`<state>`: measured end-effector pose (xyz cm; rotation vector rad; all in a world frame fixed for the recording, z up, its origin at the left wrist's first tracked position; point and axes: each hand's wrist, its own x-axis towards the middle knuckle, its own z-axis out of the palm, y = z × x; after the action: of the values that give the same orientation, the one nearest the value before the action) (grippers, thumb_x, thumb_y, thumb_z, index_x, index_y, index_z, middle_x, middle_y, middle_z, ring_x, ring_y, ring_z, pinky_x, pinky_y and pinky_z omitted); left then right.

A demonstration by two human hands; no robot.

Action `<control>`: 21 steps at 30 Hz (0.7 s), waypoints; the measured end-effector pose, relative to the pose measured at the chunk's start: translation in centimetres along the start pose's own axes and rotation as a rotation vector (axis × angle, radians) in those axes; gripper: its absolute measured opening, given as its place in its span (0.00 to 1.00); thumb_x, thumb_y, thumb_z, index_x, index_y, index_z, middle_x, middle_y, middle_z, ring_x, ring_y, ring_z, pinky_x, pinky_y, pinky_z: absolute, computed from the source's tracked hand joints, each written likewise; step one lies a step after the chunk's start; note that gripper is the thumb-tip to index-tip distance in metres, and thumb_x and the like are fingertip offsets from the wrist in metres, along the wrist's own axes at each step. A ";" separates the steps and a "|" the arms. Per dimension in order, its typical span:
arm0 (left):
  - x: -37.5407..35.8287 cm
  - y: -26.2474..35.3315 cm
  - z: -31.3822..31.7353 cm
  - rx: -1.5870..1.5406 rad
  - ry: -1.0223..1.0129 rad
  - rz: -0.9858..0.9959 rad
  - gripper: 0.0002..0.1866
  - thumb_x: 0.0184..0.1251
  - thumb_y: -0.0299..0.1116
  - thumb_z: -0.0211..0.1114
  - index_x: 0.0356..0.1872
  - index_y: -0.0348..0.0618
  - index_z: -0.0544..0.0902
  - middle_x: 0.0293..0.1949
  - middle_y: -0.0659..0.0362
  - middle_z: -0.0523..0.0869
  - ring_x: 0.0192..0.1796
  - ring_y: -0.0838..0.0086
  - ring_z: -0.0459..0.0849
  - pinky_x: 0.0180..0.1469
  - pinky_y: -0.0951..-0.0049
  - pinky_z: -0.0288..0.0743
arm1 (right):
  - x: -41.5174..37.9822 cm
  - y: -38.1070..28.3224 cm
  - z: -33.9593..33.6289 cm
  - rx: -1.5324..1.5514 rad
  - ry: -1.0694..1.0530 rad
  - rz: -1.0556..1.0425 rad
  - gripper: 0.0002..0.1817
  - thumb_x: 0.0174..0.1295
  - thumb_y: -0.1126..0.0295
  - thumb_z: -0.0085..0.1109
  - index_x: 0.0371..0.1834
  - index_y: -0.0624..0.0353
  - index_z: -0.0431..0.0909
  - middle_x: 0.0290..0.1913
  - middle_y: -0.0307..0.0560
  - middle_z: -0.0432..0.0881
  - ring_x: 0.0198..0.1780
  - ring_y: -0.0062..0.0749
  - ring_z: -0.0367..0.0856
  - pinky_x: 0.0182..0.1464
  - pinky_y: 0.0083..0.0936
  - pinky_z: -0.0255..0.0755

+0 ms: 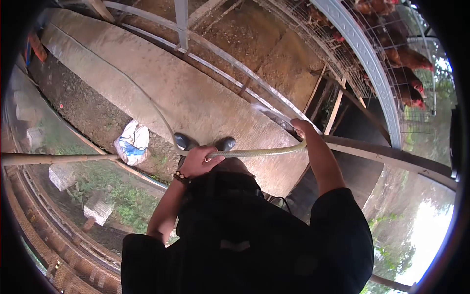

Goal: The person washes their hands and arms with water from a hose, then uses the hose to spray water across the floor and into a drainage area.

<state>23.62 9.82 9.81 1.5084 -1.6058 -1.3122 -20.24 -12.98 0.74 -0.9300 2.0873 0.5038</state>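
Observation:
A greenish hose [259, 152] runs across the front of my body between both hands. My left hand [198, 160], with a ring and a beaded bracelet, is wrapped round it near my waist. Farther right, my right hand [302, 128] is closed round the hose's end, and a whitish spray of water [269, 110] leaves it toward the upper left. Behind my left hand the hose trails over the concrete walkway [196, 93] to the far upper left.
Brown hens [409, 59] stand in wire cages at the upper right. A metal rail [245, 68] and wooden beam [387, 153] border the walkway. A white and blue sack [132, 143] lies on the soil at left, beside mesh netting. My dark boots [225, 144] are on the concrete.

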 end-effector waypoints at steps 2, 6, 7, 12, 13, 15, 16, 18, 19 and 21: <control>-0.6 -0.5 -2.1 -0.014 -0.008 -0.020 0.21 0.61 0.52 0.67 0.30 0.41 0.83 0.21 0.51 0.80 0.24 0.58 0.81 0.27 0.63 0.71 | -0.7 -2.1 0.8 0.101 0.006 0.007 0.13 0.57 0.58 0.51 0.28 0.56 0.75 0.19 0.40 0.67 0.21 0.27 0.62 0.25 0.34 0.58; -1.7 -2.1 -4.9 -0.039 0.029 -0.018 0.21 0.61 0.52 0.67 0.28 0.41 0.83 0.18 0.51 0.78 0.22 0.58 0.80 0.26 0.63 0.70 | -4.5 -5.6 2.0 0.066 -0.064 -0.101 0.15 0.60 0.56 0.47 0.26 0.56 0.72 0.18 0.42 0.67 0.19 0.30 0.64 0.23 0.36 0.59; -1.9 -2.7 -5.5 -0.040 0.043 -0.021 0.21 0.61 0.52 0.67 0.28 0.42 0.83 0.17 0.52 0.78 0.21 0.58 0.79 0.25 0.63 0.70 | -1.0 -5.7 2.6 -0.044 -0.070 -0.144 0.20 0.62 0.54 0.44 0.29 0.61 0.74 0.18 0.47 0.72 0.18 0.35 0.70 0.22 0.38 0.65; -3.1 -5.4 -8.1 -0.107 0.100 -0.019 0.21 0.62 0.52 0.67 0.27 0.41 0.83 0.16 0.52 0.77 0.20 0.59 0.79 0.25 0.64 0.69 | -1.6 -9.1 3.4 -0.273 0.003 -0.140 0.28 0.64 0.50 0.40 0.28 0.68 0.76 0.20 0.60 0.79 0.22 0.49 0.80 0.28 0.45 0.75; -3.3 -5.7 -8.6 -0.116 0.109 -0.018 0.22 0.62 0.53 0.67 0.27 0.41 0.83 0.16 0.51 0.77 0.21 0.59 0.79 0.25 0.64 0.69 | -1.7 -9.6 3.6 -0.247 -0.001 -0.136 0.26 0.63 0.51 0.41 0.29 0.67 0.75 0.20 0.58 0.78 0.22 0.48 0.79 0.28 0.46 0.75; -3.9 -6.1 -9.7 -0.106 0.133 0.005 0.21 0.62 0.52 0.67 0.28 0.41 0.83 0.16 0.52 0.77 0.20 0.60 0.79 0.25 0.65 0.69 | -1.6 -10.8 4.4 -0.191 -0.011 -0.133 0.23 0.62 0.52 0.43 0.31 0.64 0.74 0.19 0.54 0.75 0.21 0.44 0.76 0.28 0.47 0.73; -4.1 -6.2 -10.3 -0.099 0.146 0.017 0.21 0.63 0.52 0.67 0.28 0.41 0.83 0.16 0.52 0.77 0.20 0.61 0.79 0.25 0.65 0.69 | -3.3 -12.2 4.7 -0.163 -0.017 -0.133 0.21 0.62 0.53 0.44 0.32 0.63 0.73 0.19 0.52 0.74 0.20 0.42 0.74 0.28 0.48 0.73; -4.6 -6.8 -11.3 -0.170 0.168 0.003 0.21 0.63 0.51 0.67 0.28 0.40 0.84 0.16 0.52 0.77 0.19 0.64 0.77 0.25 0.66 0.69 | -5.4 -13.9 5.1 -0.151 -0.019 -0.154 0.18 0.61 0.55 0.44 0.31 0.61 0.71 0.17 0.47 0.70 0.21 0.39 0.72 0.27 0.47 0.70; -5.0 -7.0 -11.6 -0.206 0.178 -0.004 0.20 0.63 0.50 0.67 0.29 0.40 0.84 0.16 0.52 0.77 0.19 0.65 0.77 0.25 0.67 0.69 | -5.6 -14.4 5.5 -0.159 -0.026 -0.146 0.18 0.61 0.54 0.44 0.31 0.61 0.71 0.17 0.47 0.69 0.21 0.38 0.71 0.27 0.47 0.70; -5.3 -7.2 -12.4 -0.173 0.174 -0.029 0.20 0.63 0.50 0.67 0.28 0.40 0.84 0.16 0.53 0.76 0.19 0.67 0.75 0.25 0.67 0.68 | -6.1 -15.6 6.0 -0.170 -0.025 -0.151 0.18 0.61 0.55 0.45 0.31 0.60 0.71 0.17 0.47 0.68 0.21 0.39 0.71 0.27 0.47 0.68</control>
<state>38.67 12.37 8.78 1.4996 -1.3317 -1.2632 -2.87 -16.77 1.24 -1.1628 1.9562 0.6167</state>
